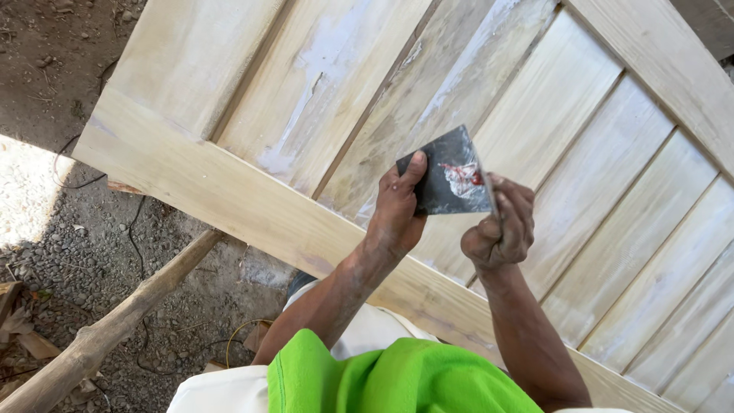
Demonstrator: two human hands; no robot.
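between both hands, over the pale wooden door panel [581,153], sits a dark flat plate [447,180] smeared with white and red filler. left hand [397,210] grips the plate's left edge, thumb pressed on top. right hand [501,226] is curled shut around a thin scraper blade [493,203] set against the plate's right edge. white filler streaks mark the panel's upper slats. below left, a rough wooden pole [115,329] and thin cables [138,229] lie on gravel.
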